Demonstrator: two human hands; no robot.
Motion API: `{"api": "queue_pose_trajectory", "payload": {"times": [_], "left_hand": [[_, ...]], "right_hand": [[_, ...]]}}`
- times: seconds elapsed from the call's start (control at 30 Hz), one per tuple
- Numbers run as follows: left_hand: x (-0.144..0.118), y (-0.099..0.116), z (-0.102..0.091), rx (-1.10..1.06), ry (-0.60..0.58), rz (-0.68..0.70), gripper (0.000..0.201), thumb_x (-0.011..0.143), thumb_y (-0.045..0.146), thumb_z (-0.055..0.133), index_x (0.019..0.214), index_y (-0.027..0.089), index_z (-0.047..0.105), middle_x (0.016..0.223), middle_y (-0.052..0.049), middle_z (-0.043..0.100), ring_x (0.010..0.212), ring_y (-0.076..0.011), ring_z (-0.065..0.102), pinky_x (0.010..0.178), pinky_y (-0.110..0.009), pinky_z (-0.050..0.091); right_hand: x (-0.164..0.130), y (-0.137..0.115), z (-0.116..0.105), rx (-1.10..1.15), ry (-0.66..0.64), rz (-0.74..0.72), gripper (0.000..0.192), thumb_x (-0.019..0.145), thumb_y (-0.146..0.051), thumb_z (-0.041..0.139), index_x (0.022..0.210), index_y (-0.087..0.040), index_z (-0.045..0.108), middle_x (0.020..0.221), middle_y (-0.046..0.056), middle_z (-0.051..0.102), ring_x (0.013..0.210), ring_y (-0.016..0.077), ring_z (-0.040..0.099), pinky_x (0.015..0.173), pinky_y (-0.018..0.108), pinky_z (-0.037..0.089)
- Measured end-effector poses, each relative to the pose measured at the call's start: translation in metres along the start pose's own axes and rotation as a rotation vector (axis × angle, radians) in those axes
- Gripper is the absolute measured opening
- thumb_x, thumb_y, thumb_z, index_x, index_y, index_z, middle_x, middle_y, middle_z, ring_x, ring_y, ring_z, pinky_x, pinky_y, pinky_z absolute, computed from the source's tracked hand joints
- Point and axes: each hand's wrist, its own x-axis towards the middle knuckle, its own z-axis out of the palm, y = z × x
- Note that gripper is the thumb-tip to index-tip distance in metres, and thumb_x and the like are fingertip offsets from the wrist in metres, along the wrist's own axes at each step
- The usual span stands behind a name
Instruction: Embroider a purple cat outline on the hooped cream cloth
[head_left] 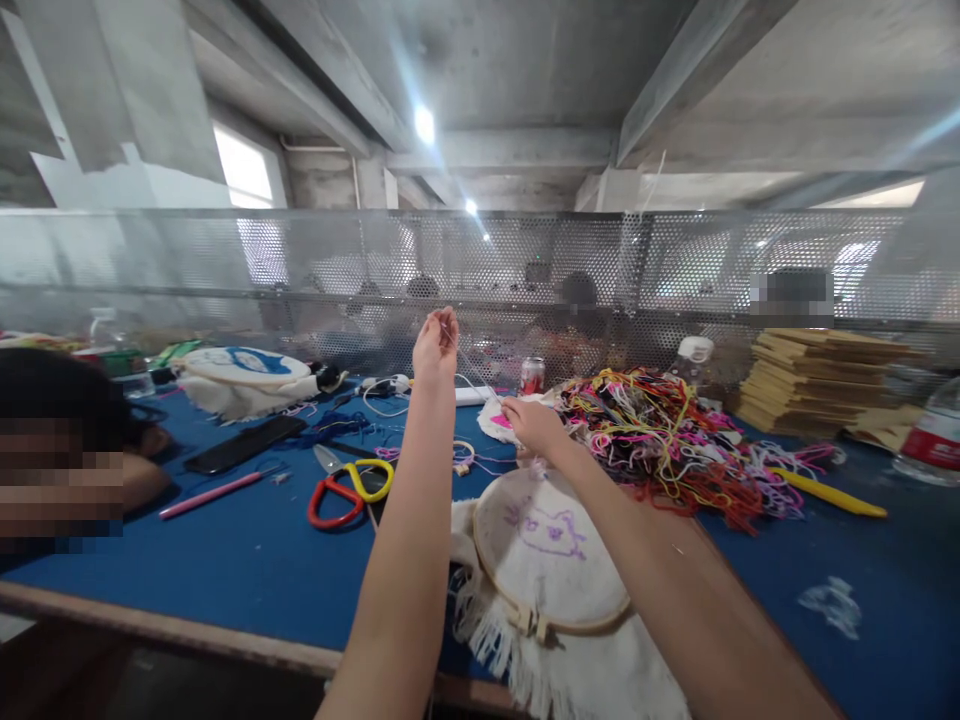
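Your left hand (436,345) is raised above the table, fingers pinched shut on a thin pale thread (471,367) that slants down toward your right hand (534,424). Your right hand sits low over the blue cloth tabletop (247,560), fingers curled closed at the thread's lower end; whether it grips the thread or a needle is too small to tell.

Just below your right wrist lies the embroidery hoop (551,560): a round wooden ring with a metal screw clasp at its near edge, stretching off-white woven cloth. A purple outline of a cat face is stitched on it. The cloth's loose edges hang in a frayed fringe over the table's front edge.

Right of the hoop, a tangled heap of yarn (667,440), red, pink, yellow and white, loose and stringy. A yellow plastic tool (829,493) lies at its far side.

Left of your arm: scissors (349,490) with one red and one yellow loop handle, a pink pen (214,493), a flat black phone (246,443), and a second hoop (244,367) with blue-and-white work.

Further back: a red drink can (532,375), a stack of flat tan boards (817,380), a clear bottle with red label (934,435) at the right edge. Contents of can and bottle not visible. Perforated metal screen (675,270) behind.
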Motion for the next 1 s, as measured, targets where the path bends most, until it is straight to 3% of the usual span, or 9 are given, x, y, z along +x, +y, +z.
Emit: {"api": "queue_pose_trajectory", "payload": {"times": [0.17, 0.43, 0.6, 0.73, 0.87, 1.0], "left_hand": [[0.004, 0.006, -0.004, 0.020, -0.010, 0.108, 0.023, 0.089, 0.013, 0.041, 0.082, 0.017, 0.062, 0.076, -0.002, 0.069, 0.077, -0.0071, 0.064, 0.076, -0.016, 0.048], [0.008, 0.004, -0.008, 0.019, -0.007, 0.083, 0.023, 0.089, 0.014, 0.041, 0.074, 0.017, 0.058, 0.070, -0.001, 0.066, 0.072, -0.0063, 0.063, 0.075, -0.016, 0.049], [0.016, 0.001, -0.026, 0.148, 0.134, -0.039, 0.028, 0.091, 0.016, 0.037, 0.070, 0.018, 0.055, 0.068, 0.000, 0.065, 0.077, -0.0053, 0.062, 0.074, -0.015, 0.048], [0.016, -0.017, -0.035, 0.222, 0.172, -0.144, 0.027, 0.092, 0.018, 0.038, 0.070, 0.019, 0.054, 0.063, 0.002, 0.063, 0.072, -0.0052, 0.060, 0.071, -0.016, 0.048], [-0.002, -0.038, -0.047, 0.325, 0.153, -0.281, 0.019, 0.089, 0.023, 0.044, 0.073, 0.018, 0.053, 0.057, 0.001, 0.059, 0.061, -0.0088, 0.061, 0.064, -0.021, 0.050], [-0.034, -0.035, -0.075, 0.414, 0.117, -0.382, 0.015, 0.087, 0.017, 0.046, 0.073, 0.016, 0.052, 0.057, -0.002, 0.060, 0.055, -0.0150, 0.064, 0.060, -0.030, 0.053]], "right_hand": [[-0.001, -0.005, 0.003, -0.017, -0.018, 0.016, 0.034, 0.093, -0.032, 0.028, 0.108, -0.025, 0.057, 0.098, 0.007, 0.068, 0.085, 0.0202, 0.062, 0.065, 0.026, 0.035], [0.000, -0.003, 0.007, 0.005, -0.015, -0.006, 0.033, 0.090, -0.030, 0.031, 0.101, -0.024, 0.062, 0.097, 0.006, 0.068, 0.086, 0.0189, 0.060, 0.066, 0.025, 0.035], [-0.004, 0.008, -0.002, 0.024, 0.026, -0.029, 0.031, 0.089, -0.027, 0.033, 0.090, -0.020, 0.063, 0.094, 0.005, 0.067, 0.084, 0.0161, 0.057, 0.066, 0.023, 0.033], [-0.019, 0.026, -0.019, -0.013, 0.092, 0.015, 0.037, 0.093, -0.028, 0.024, 0.091, -0.017, 0.059, 0.087, 0.007, 0.066, 0.078, 0.0160, 0.056, 0.061, 0.024, 0.029], [-0.048, 0.040, -0.030, -0.076, 0.111, 0.032, 0.033, 0.092, -0.026, 0.028, 0.085, -0.017, 0.058, 0.084, 0.007, 0.065, 0.076, 0.0166, 0.056, 0.059, 0.025, 0.027], [-0.074, 0.046, -0.024, -0.152, 0.067, -0.004, 0.029, 0.092, -0.024, 0.031, 0.085, -0.018, 0.058, 0.085, 0.007, 0.065, 0.079, 0.0165, 0.057, 0.063, 0.024, 0.030]]}}
